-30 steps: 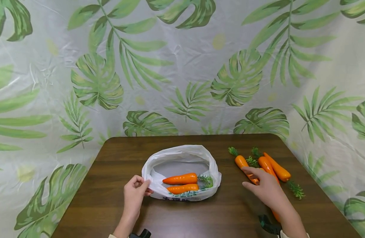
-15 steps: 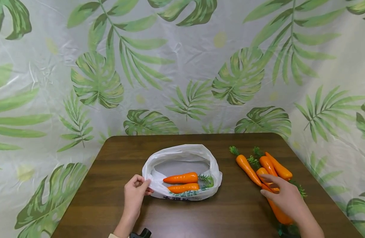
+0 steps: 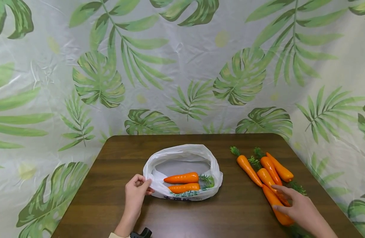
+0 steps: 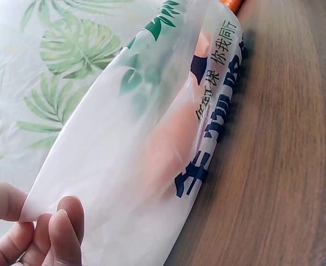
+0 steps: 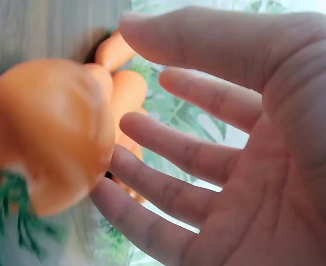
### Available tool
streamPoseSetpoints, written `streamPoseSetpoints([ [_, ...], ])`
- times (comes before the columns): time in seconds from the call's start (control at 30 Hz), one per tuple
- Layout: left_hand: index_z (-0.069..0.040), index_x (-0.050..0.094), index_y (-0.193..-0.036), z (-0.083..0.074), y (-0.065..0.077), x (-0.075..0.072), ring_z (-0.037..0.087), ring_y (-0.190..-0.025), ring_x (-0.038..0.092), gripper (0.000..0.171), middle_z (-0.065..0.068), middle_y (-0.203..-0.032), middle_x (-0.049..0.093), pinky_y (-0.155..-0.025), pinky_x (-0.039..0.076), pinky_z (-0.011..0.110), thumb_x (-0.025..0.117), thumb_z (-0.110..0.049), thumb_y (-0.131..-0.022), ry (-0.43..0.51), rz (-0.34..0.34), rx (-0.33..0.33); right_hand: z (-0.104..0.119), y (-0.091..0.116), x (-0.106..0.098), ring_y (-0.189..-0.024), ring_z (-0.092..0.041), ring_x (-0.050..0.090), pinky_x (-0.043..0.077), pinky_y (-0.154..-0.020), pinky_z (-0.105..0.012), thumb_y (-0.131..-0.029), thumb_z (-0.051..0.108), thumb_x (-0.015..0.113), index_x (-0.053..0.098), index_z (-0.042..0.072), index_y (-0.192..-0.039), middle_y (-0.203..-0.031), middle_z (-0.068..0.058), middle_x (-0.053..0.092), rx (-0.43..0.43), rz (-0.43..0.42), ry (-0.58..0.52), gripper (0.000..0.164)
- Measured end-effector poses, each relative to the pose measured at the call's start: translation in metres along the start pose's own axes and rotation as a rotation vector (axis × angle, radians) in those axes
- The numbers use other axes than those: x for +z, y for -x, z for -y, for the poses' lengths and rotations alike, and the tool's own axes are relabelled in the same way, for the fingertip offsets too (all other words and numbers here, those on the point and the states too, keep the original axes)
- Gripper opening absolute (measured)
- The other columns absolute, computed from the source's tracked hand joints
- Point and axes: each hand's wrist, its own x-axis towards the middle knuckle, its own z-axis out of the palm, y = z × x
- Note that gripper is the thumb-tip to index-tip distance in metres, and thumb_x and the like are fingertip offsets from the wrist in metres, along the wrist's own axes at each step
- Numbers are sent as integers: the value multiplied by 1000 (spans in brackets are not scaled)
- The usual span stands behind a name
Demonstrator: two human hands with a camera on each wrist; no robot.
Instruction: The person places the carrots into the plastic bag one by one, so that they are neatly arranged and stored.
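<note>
A white plastic bag (image 3: 151, 167) lies with its mouth spread wide on the table. Inside it are two orange carrots, an upper carrot (image 3: 182, 178) and a lower carrot (image 3: 184, 188), tips to the left. My left hand (image 3: 136, 191) pinches the bag's left rim between thumb and fingers; the left wrist view shows the film (image 4: 113, 194) drawn taut there. My right hand (image 3: 301, 208) hovers at the nearest loose carrot (image 3: 276, 206), thumb and fingers spread apart. In the right wrist view that carrot's thick end (image 5: 57, 127) lies beside the fingertips; whether they touch it I cannot tell.
Several more carrots lie in a loose group on the right of the brown table (image 3: 200, 218), among them a far-left carrot (image 3: 248, 170) and a far-right carrot (image 3: 280, 167). A leaf-patterned curtain (image 3: 182, 72) hangs behind the table.
My right hand has moved right and toward me, from above the far carrots to the nearest one, uncovering the others. My left hand has kept its pinch on the bag.
</note>
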Motion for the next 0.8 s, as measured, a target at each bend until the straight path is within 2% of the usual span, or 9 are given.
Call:
streamPoseSetpoints([
  [0.23, 9, 54, -86, 1, 0, 0, 27, -53, 66, 18, 18, -69, 60, -50, 58, 31, 71, 6, -87, 0, 2, -1, -8, 3, 0, -111, -42, 61, 54, -81, -55, -75, 46, 86, 52, 6, -144, -133, -27, 58, 26, 85, 26, 88],
  [0.37, 9, 54, -86, 2, -1, 0, 26, -53, 66, 17, 18, -69, 60, -50, 58, 31, 71, 6, -87, 0, 1, 3, -9, 3, 5, -112, -44, 60, 54, -82, -57, -73, 47, 87, 51, 6, -145, -136, -30, 55, 27, 99, 43, 90],
  [0.53, 8, 54, -86, 2, -1, 1, 26, -52, 66, 17, 17, -69, 60, -50, 58, 30, 71, 6, -87, 2, 3, 0, -7, 2, 8, -112, -43, 60, 53, -81, -56, -74, 49, 85, 49, 7, -147, -129, -29, 59, 63, 123, 57, 92],
  [0.7, 8, 54, -86, 2, -1, 1, 25, -52, 66, 17, 16, -68, 59, -50, 58, 30, 72, 6, -87, -4, 2, -1, -5, 3, 10, -105, -38, 62, 54, -76, -52, -73, 50, 86, 47, 6, -148, -122, -25, 63, 93, 139, 37, 95],
  [0.8, 8, 54, -86, 2, 0, 0, 25, -52, 66, 18, 16, -69, 60, -51, 59, 30, 72, 5, -87, -7, 0, -2, -3, 2, 11, -97, -31, 63, 54, -71, -46, -73, 48, 86, 45, 6, -149, -113, -18, 66, 108, 144, 33, 97],
])
